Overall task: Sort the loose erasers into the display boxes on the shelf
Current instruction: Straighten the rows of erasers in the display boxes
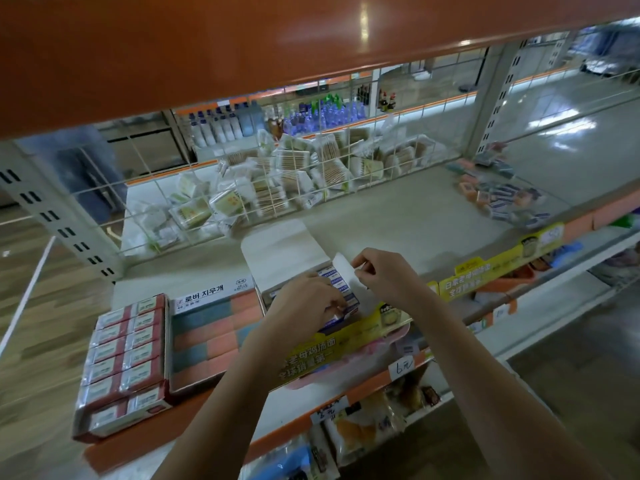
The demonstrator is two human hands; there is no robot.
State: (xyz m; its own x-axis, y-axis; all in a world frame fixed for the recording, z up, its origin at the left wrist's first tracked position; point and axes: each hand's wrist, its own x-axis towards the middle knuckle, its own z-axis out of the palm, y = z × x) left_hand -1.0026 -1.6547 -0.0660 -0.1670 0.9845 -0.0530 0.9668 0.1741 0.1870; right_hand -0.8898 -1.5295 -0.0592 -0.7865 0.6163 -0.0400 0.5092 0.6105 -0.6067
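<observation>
On the shelf (398,209), the left hand (304,299) curls its fingers around a white eraser with blue print inside the open white display box (277,258), while the right hand (384,271) pinches the box's side flap (344,271). Beside it, a box of pink and blue erasers (211,337) reads "로버 지우개", and a tag (401,368) below reads "6元". More loose erasers (502,199) lie far right on the shelf.
</observation>
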